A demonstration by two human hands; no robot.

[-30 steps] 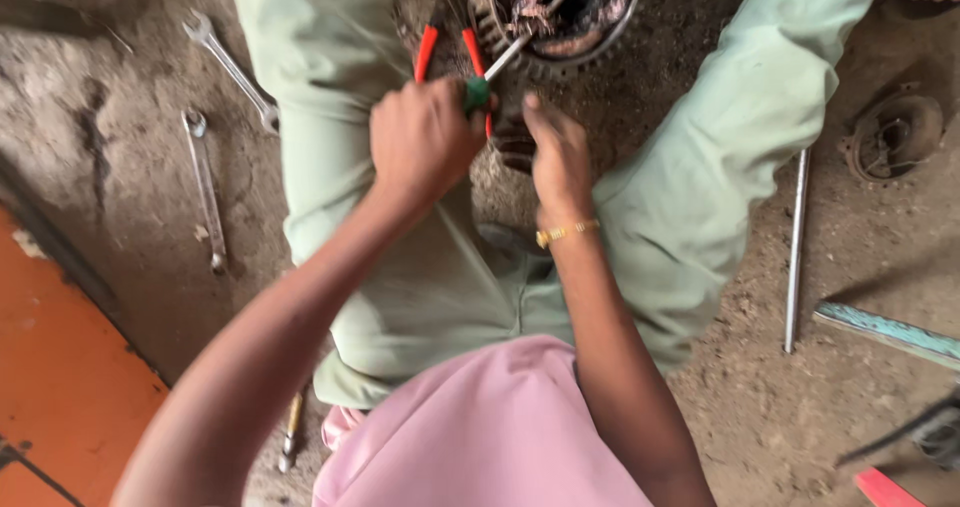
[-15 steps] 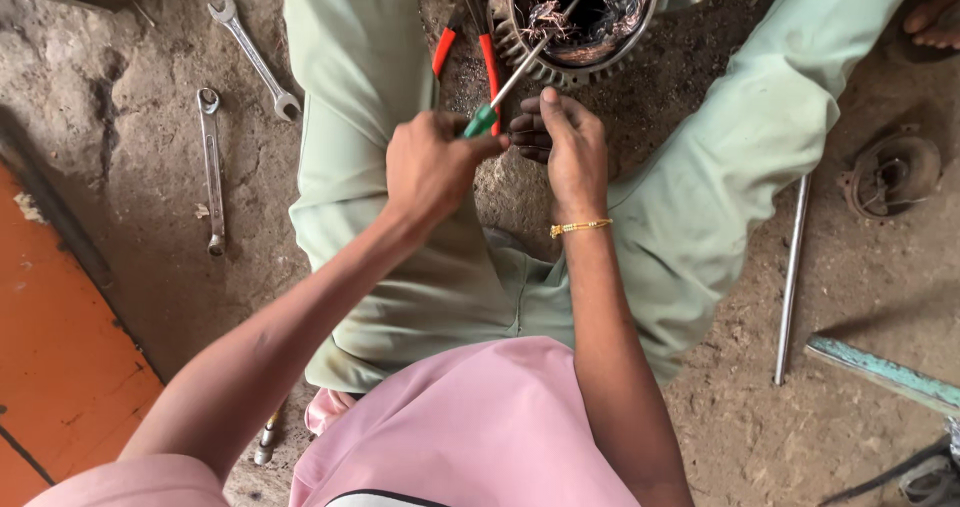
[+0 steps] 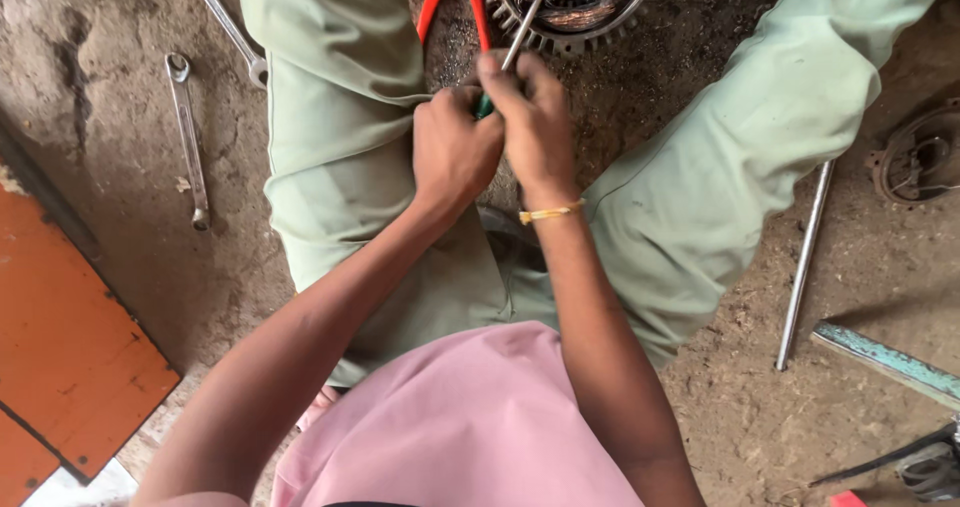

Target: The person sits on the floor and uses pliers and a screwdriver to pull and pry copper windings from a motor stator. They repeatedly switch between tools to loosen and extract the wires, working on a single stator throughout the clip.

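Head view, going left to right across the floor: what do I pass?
Orange panel → ring spanner → left hand → right hand → metal rod → round rusty part.

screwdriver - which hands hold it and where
Both hands, left hand and right hand, grip the screwdriver by its green handle; the metal shaft sticks out.

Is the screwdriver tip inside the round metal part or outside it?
Inside: the screwdriver shaft reaches over the toothed rim of the round metal part into its wires.

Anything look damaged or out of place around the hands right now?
Yes: the round toothed stator holds a frayed, tangled mess of copper wire. Both hands, left and right, clasp a screwdriver poking into it. Wrenches lie scattered on the dirt.
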